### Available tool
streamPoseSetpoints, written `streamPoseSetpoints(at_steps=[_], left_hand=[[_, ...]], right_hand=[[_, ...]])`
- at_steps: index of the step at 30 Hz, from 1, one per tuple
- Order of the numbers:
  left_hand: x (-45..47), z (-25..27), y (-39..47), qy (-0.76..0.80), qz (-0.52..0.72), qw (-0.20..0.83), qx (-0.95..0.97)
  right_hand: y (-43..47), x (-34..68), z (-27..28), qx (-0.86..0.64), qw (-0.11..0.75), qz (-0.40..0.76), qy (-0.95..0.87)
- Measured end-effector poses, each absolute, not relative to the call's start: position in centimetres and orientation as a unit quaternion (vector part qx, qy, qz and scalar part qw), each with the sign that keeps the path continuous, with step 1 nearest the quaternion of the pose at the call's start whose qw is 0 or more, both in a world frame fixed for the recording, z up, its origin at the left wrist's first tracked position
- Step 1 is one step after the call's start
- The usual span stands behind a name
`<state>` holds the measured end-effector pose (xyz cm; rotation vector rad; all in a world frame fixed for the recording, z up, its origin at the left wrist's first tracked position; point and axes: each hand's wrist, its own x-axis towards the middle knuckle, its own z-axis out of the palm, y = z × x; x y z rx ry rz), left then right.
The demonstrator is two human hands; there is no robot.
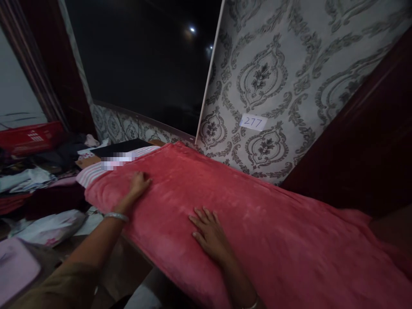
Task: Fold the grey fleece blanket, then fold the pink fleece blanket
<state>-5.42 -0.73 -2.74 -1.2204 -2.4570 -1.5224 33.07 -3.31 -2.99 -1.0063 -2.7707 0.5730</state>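
Observation:
A plush pinkish-red blanket [264, 223] lies spread over a long, raised surface in front of me. My left hand [139, 184] rests on it near its far left end, with the thumb apart from the loosely bent fingers; a silvery bangle circles that wrist. Nearer the middle, my right hand [210, 236] lies flat on the plush, fingers spread and nothing in them. Beyond the left hand, a striped cloth [88, 175] sticks out from under the blanket's end.
A large dark television screen [144, 64] stands behind the blanket, beside patterned wallpaper [299, 56] bearing a paper label [253, 122] marked 277. At left are heaped clothes [35, 178], a red bag [32, 137] and a pale pink stool-like top [17, 268]. Dark red wood [360, 128] borders the right.

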Motion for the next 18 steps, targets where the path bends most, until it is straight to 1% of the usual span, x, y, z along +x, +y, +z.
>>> streamPoseSetpoints(at_steps=[5, 10, 14, 18], left_hand=[[-5.3, -3.6, -1.0, -0.798, -0.453, -0.009, -0.396], [-5.4, -3.5, -1.0, -0.803, -0.448, -0.014, -0.394], [-5.0, -3.4, -1.0, -0.799, -0.473, -0.01, -0.372], [-5.1, -3.0, -2.5, -0.784, -0.526, -0.009, -0.33]], right_hand=[[-3.4, 33.0, -2.8, -0.335, 0.067, 0.19, -0.921], [-3.3, 33.1, -2.8, -0.334, 0.071, 0.187, -0.921], [-3.3, 33.1, -2.9, -0.329, 0.075, 0.192, -0.922], [-3.2, 33.2, -2.9, -0.326, 0.084, 0.191, -0.922]])
